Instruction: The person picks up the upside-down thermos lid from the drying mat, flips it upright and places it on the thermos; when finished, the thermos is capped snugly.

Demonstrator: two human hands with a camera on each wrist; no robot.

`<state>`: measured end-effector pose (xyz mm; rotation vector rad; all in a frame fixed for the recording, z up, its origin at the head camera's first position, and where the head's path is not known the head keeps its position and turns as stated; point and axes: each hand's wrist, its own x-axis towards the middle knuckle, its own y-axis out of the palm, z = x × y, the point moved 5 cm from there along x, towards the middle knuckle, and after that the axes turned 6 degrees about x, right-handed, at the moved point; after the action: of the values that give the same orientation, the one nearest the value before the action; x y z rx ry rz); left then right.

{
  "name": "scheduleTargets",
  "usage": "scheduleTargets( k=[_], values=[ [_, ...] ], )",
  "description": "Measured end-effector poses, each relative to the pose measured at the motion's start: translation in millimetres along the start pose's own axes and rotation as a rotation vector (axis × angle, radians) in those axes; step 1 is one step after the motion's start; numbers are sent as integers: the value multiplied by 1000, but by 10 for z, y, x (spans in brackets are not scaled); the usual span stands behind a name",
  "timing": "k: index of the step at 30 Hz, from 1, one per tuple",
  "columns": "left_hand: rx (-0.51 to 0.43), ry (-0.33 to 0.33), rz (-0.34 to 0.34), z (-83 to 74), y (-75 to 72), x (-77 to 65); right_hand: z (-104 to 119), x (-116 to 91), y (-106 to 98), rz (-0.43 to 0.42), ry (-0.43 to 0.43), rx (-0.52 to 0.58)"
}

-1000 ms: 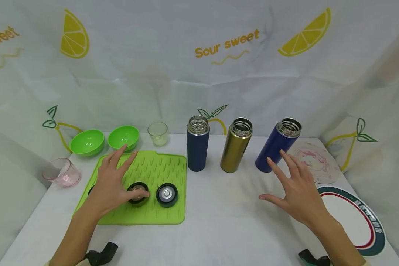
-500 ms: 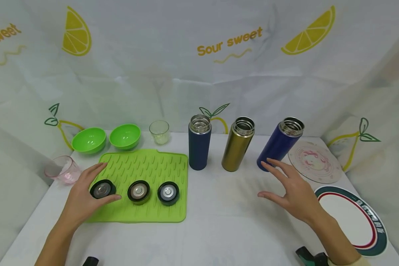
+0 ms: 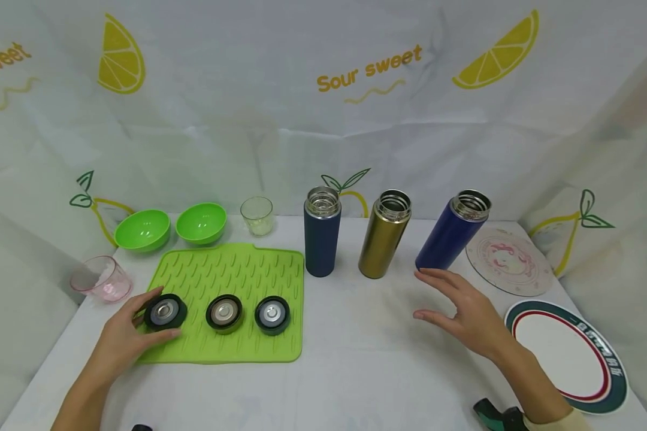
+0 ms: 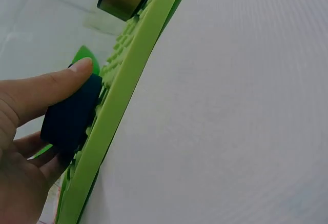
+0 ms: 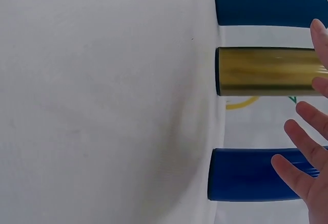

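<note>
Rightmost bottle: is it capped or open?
Open: in the head view, the rightmost bottle shows an uncovered mouth and bare metal neck.

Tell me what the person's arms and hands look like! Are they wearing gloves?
No gloves: the left hand and right hand are both bare, and no rings show. At the picture's bottom edge, the right arm has a pale cream sleeve, with a black-and-green gadget beside it. No sleeve shows on the left arm.
</note>
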<state>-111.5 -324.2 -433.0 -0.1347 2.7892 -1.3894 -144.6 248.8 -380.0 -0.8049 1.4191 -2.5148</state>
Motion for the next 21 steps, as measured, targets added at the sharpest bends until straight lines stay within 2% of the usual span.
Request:
scheduleTargets(
  k=[7, 12, 15, 17, 21],
  values=[
    [-28, -39, 43, 86, -9, 14, -31, -20, 72, -9, 1, 10],
    [-27, -31, 6, 46, -44, 22, -46, -9, 117, -13, 1, 25],
    [-51, 7, -34, -72, -93, 43, -45, 15, 122, -24, -9, 22],
    [-73, 54, -63, -203, -142, 64, -33, 47, 116, -30, -18, 23],
    [-113, 184, -100, -565, -200, 103, 2, 111, 99, -26, -28, 42]
  ],
)
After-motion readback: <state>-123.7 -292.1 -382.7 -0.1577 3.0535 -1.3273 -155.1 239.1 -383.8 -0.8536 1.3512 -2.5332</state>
